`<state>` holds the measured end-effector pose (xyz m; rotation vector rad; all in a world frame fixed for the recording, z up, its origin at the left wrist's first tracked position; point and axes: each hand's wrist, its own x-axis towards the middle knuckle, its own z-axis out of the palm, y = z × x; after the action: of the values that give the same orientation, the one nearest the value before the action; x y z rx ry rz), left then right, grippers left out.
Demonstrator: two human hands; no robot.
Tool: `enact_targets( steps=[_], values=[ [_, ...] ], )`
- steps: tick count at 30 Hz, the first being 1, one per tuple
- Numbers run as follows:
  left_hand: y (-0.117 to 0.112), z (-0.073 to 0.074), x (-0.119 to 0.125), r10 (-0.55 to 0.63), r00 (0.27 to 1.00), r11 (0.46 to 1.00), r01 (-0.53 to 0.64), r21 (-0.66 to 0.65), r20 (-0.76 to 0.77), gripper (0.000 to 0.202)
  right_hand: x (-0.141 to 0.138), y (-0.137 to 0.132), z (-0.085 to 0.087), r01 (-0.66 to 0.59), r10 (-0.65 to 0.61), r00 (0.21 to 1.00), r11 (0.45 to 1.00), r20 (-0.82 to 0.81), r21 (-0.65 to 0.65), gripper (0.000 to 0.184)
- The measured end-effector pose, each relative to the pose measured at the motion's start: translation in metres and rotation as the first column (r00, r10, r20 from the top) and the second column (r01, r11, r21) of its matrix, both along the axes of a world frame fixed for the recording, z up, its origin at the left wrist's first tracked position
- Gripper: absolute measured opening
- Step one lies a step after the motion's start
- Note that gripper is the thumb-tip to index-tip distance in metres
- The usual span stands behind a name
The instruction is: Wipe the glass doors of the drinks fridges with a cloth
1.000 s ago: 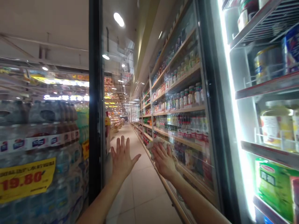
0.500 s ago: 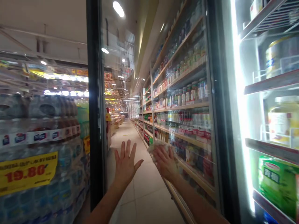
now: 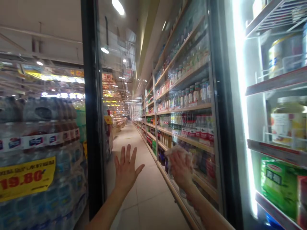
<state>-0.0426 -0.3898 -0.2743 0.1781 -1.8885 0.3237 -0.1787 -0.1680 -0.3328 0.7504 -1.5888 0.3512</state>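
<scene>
In the head view a glass door [image 3: 153,41] with a dark frame [image 3: 90,105] stands across the middle. My left hand [image 3: 126,172] is open, palm toward the pane, with fingers spread and thumb out to the side. It appears to rest flat on the glass. Right of it, my right hand [image 3: 180,169] holds a pale cloth [image 3: 173,152] against the same pane. The cloth bunches out around the fingertips, and the hand covers part of it. Slight motion blur softens the right fingers.
To the right stands a lit cooler with shelves [image 3: 275,150], bottles [image 3: 286,124] and a green pack [image 3: 275,183]. Stacked bottle packs [image 3: 43,137] with a yellow price sign [image 3: 26,179] are at the left. Through or in the glass show an aisle floor [image 3: 141,198] and drink shelves [image 3: 189,107].
My right hand has moved right across the glass with the cloth. My left hand keeps its place on the pane. The whole view has shifted slightly, moving the door frame leftward.
</scene>
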Motion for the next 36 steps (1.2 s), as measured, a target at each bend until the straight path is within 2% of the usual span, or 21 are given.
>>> enact_targets(
  steps=[1,3,5,7,9,11,12,14,17,19,21,23,24,25,26,28,30,31,32,34,36],
  values=[
    [0.0,-0.001,0.0,0.003,1.0,1.0,-0.003,-0.007,0.001,0.06,-0.008,0.013,0.001,0.053,-0.049,0.998,0.989,0.033,-0.138,0.06],
    [0.001,-0.002,0.0,0.004,1.0,1.0,-0.004,-0.011,-0.002,0.061,-0.02,0.034,0.003,0.148,-0.11,0.986,0.922,0.125,-0.357,0.063],
    [0.002,-0.003,0.0,-0.004,1.0,1.0,0.003,-0.002,-0.01,0.059,-0.02,0.036,0.001,0.18,-0.113,0.977,0.892,0.18,-0.416,0.065],
    [0.003,-0.005,0.0,-0.012,1.0,1.0,0.012,0.008,-0.013,0.058,-0.009,0.022,-0.008,0.116,-0.075,0.986,0.952,0.152,-0.285,0.066],
    [0.002,-0.008,0.0,-0.009,1.0,1.0,0.009,0.01,-0.011,0.057,0.003,0.005,-0.021,-0.005,0.008,0.997,0.999,0.073,-0.038,0.067],
    [0.001,-0.012,0.001,-0.003,1.0,1.0,0.003,0.0,-0.008,0.056,0.005,0.003,-0.032,-0.073,0.071,0.997,0.99,0.017,0.119,0.067],
    [0.0,-0.014,0.001,-0.002,1.0,1.0,0.002,-0.008,-0.003,0.056,0.002,0.009,-0.035,-0.059,0.059,0.998,0.993,0.012,0.105,0.066],
    [-0.001,-0.019,0.0,-0.008,1.0,1.0,0.008,-0.018,0.002,0.055,-0.012,0.032,-0.037,0.051,-0.045,0.997,0.994,0.068,-0.096,0.064],
    [-0.002,-0.026,-0.001,-0.019,1.0,1.0,0.019,-0.017,-0.013,0.056,-0.031,0.062,-0.035,0.225,-0.132,0.962,0.875,0.237,-0.428,0.062],
    [-0.002,-0.028,-0.003,-0.024,0.999,0.999,0.023,-0.023,-0.04,0.056,-0.031,0.061,-0.037,0.235,-0.117,0.958,0.843,0.262,-0.483,0.062],
    [-0.002,-0.029,-0.004,-0.034,0.998,0.999,0.032,-0.034,-0.058,0.056,-0.02,0.047,-0.044,0.166,-0.096,0.975,0.916,0.201,-0.364,0.064],
    [-0.002,-0.029,-0.004,-0.044,0.997,0.998,0.042,-0.04,-0.067,0.057,-0.01,0.032,-0.05,0.057,-0.044,0.992,0.992,0.116,-0.112,0.066],
    [-0.002,-0.029,-0.003,-0.048,0.996,0.998,0.046,-0.041,-0.07,0.058,-0.007,0.03,-0.052,0.011,-0.011,0.996,1.0,0.085,0.0,0.068],
    [-0.002,-0.029,-0.003,-0.051,0.996,0.998,0.048,-0.042,-0.07,0.059,-0.007,0.031,-0.051,-0.012,0.008,0.998,0.998,0.07,0.058,0.068],
    [-0.002,-0.029,-0.003,-0.052,0.996,0.998,0.049,-0.046,-0.072,0.06,-0.01,0.035,-0.049,-0.008,0.005,0.998,0.999,0.068,0.045,0.067],
    [-0.002,-0.029,-0.003,-0.051,0.996,0.997,0.047,-0.058,-0.078,0.061,-0.02,0.049,-0.037,0.066,-0.05,0.993,0.985,0.105,-0.16,0.064],
    [-0.002,-0.029,-0.003,-0.046,0.996,0.997,0.041,-0.072,-0.079,0.061,-0.028,0.056,-0.021,0.158,-0.096,0.981,0.901,0.171,-0.403,0.061],
    [-0.002,-0.029,-0.004,-0.041,0.996,0.996,0.035,-0.076,-0.077,0.06,-0.029,0.054,-0.014,0.18,-0.103,0.977,0.868,0.187,-0.463,0.061],
    [-0.001,-0.029,-0.004,-0.034,0.996,0.996,0.028,-0.08,-0.077,0.059,-0.027,0.049,-0.007,0.177,-0.103,0.978,0.864,0.179,-0.471,0.061],
    [-0.001,-0.029,-0.004,-0.017,0.997,0.996,0.01,-0.088,-0.073,0.057,-0.018,0.032,0.003,0.105,-0.076,0.992,0.941,0.101,-0.32,0.061],
    [-0.002,-0.03,-0.002,-0.003,0.997,0.995,-0.005,-0.103,-0.078,0.055,-0.009,0.019,0.014,-0.002,0.002,1.0,0.999,0.0,-0.048,0.061]
  ],
)
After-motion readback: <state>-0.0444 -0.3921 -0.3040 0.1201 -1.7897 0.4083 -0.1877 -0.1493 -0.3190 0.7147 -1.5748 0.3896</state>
